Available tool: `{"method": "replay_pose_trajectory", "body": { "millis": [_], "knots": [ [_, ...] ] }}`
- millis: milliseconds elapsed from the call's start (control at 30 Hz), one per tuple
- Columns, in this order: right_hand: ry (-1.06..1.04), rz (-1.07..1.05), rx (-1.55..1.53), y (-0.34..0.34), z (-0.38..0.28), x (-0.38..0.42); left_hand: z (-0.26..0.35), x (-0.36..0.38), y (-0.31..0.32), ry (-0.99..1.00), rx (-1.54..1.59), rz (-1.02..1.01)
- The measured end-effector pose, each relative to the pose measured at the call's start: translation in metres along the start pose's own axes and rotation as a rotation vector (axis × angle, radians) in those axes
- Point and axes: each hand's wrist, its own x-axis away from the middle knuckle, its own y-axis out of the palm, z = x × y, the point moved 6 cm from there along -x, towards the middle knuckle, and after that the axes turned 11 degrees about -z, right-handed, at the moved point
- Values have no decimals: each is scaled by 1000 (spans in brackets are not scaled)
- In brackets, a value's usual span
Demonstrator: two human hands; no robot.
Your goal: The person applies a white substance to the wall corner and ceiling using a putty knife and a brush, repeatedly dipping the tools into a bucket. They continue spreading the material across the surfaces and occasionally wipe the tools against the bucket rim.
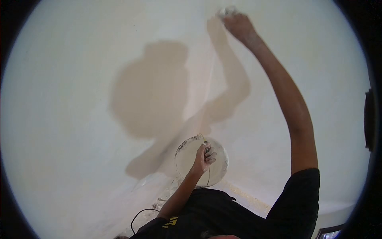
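My right arm stretches up and far out, and my right hand [242,28] is closed on a white lumpy wad [228,11] at the pale wall [270,131]. Whether the wad is a cloth, a sponge or a lump of filler cannot be made out. Low in the middle, my left hand [205,156] is wrapped around the handle of a round bucket [222,149]. The handle's thin wire shows above and below the fist. Whitish stuff fills the bucket's inside, and its rim is smeared. White residue coats the fingers of my left hand.
Shadows of my head and arm [155,91] fall across the wall. A black cable [137,217] curves at lower left beside a stained strip [157,209]. At the right edge hangs a dark object [369,119]; a dark-framed item [331,232] shows at lower right.
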Motion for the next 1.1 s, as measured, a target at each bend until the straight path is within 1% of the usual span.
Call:
{"method": "replay_pose_trajectory", "body": {
  "millis": [33, 67, 100, 133, 167, 200, 233, 267, 300, 367, 400, 467, 500, 533, 567, 600, 633, 667, 700, 767, 800, 867, 933, 967, 1000, 1033, 1067, 1100],
  "knots": [
    [-102, -149, 28, 24, -15, 9, -1, 0, 1, 0, -3, -12],
    [-131, -276, -104, 35, -35, 20, -1, 0, -1, 6, 0, -2],
    [-146, -342, -145, 59, -57, 38, 0, -2, -4, 13, -4, 5],
    [-146, -464, -187, 76, -82, 54, 0, -3, -5, 15, -13, -11],
    [-150, -588, -342, 99, -105, 70, -1, -2, -7, 16, 5, -19],
    [-239, -530, -339, 103, -126, 89, -2, -3, -7, 18, 20, -33],
    [-225, -527, -365, 103, -141, 104, -2, -1, -5, 23, 7, -56],
    [-241, -520, -317, 108, -150, 115, -2, 1, -3, 26, 16, -63],
    [-53, -818, -436, 84, -146, 113, -1, 1, -2, 28, 23, -68],
    [-8, -760, -554, 72, -128, 110, -2, 0, -5, 26, 39, -74],
    [1, -747, -539, 72, -110, 103, -3, -1, -7, 28, 63, -71],
    [-33, -642, -366, 81, -63, 69, -3, 0, -4, 23, 46, -69],
    [22, -611, -326, 61, -34, 41, -2, 1, -4, 23, 37, -49],
    [-12, -520, -257, 28, -10, 12, -2, 0, -5, 30, 34, -54],
    [22, -401, -294, 9, 17, -15, -2, -2, -8, 14, 40, -41],
    [-13, -341, -246, -11, 41, -41, -2, -3, -9, 1, 39, -39],
    [29, -311, -122, -35, 58, -64, -1, -5, -8, 4, 34, -41],
    [40, -183, -84, -60, 73, -78, -2, -4, -8, 13, 29, -18],
    [73, -182, -102, -80, 84, -88, -2, -2, -8, 20, 24, 4],
    [207, -226, -79, -115, 93, -92, -1, -1, -8, 5, 18, 7],
    [216, -226, -72, -112, 99, -88, -1, -2, -7, -4, 22, 10],
    [78, -38, 40, -101, 97, -76, 1, -3, -5, -17, 10, -16],
    [-64, 20, 146, -52, 88, -57, -3, -2, -3, -25, 2, -43],
    [-63, -71, 87, -33, 72, -47, -2, -1, -2, -14, 23, -47],
    [-128, -144, 39, -21, 51, -36, -1, -2, -1, -3, 44, -50],
    [-74, -397, -65, -6, 30, -29, 1, -2, 0, -1, 42, -55],
    [-166, -304, -163, 14, 10, -12, 1, -2, -2, -1, 24, -24],
    [-194, -210, -297, 19, -8, 4, -1, -1, -4, -1, 7, 11]
  ]
}}
